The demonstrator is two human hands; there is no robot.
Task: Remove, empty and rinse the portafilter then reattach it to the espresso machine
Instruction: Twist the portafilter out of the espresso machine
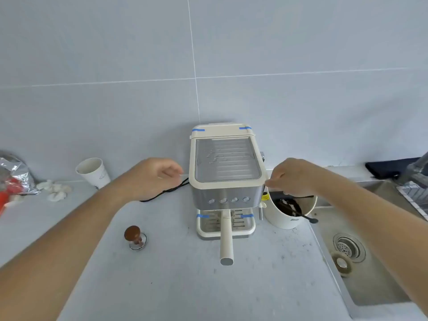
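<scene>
The near part of the desk [176, 286] is bare and pale, with open room between the two forearms, and its right edge drops into the sink [370, 274], where one drain [349, 246] and one loose plug [342, 263] lie. The portafilter [226, 237] is locked in the espresso machine [225, 172], its single cream handle reaching straight toward the near edge over the drip tray [225, 225]; the room around the handle tip is free on both sides. To the near left of the machine stands one tamper [135, 237] with a brown knob, apart from everything else. Touching or just beside the machine's right side is one white bin [289, 212] with dark coffee waste inside and a dark spoon-like tool [305, 217] sticking over its rim toward the sink. The left hand [157, 174] hangs just left of the machine's top, fingers curled loosely together around nothing, above a black cord [166, 192] that runs along the desk. The right hand [294, 177] is at the machine's top right corner, above the bin, fingers pinched together; whether they grip anything I cannot tell. Farther left stand one paper cup [92, 172], some white crumpled bits [55, 189] and a foil bag [14, 174] at the edge of view. The machine backs onto the tiled wall [208, 66]. Four round buttons [228, 200] sit on its front.
</scene>
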